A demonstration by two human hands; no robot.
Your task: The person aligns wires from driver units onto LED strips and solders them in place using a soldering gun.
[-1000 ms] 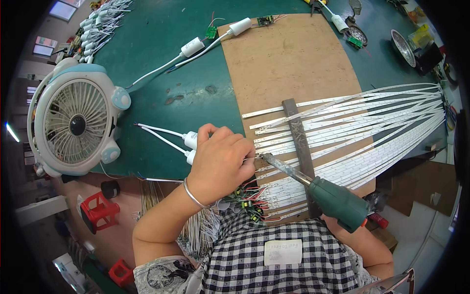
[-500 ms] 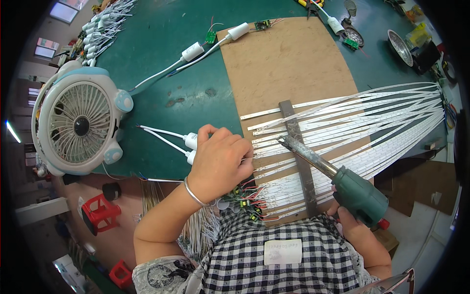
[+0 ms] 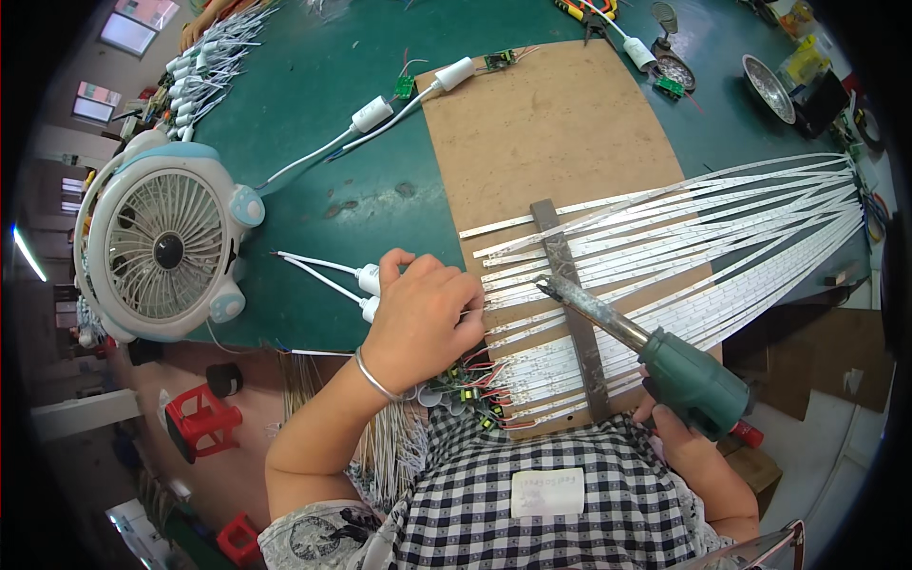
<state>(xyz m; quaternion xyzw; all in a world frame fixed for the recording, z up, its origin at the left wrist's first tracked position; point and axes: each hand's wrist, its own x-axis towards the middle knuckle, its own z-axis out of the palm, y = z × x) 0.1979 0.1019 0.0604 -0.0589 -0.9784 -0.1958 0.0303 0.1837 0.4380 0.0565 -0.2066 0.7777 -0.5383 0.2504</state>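
Observation:
My left hand (image 3: 425,312), a metal bangle on its wrist, is closed at the left ends of the white LED strips (image 3: 655,275). Its fingertips point down and hide whatever they pinch. Beside its knuckles lie two white cylindrical cable housings (image 3: 369,278) with cords, partly covered by the hand. In my right hand (image 3: 673,429) is a soldering iron (image 3: 698,380) with a thick green handle. Its dark tip hovers over or rests on the strips by the brown bar (image 3: 573,313); I cannot tell which. Small circuit boards (image 3: 468,393) with red and black wires hang at the nearest strip ends.
A brown board (image 3: 551,123) lies under the strips on the green table (image 3: 313,104). At left stands a white-and-blue fan (image 3: 161,247). More white housings (image 3: 370,114) with green boards lie farther off. Another person's hand (image 3: 195,30) is by a heap of corded housings (image 3: 204,71).
The whole view has shifted slightly. The iron's tip has moved a little nearer to me along the strips. Another person's hand now shows at the far left. My left hand keeps its closed pose.

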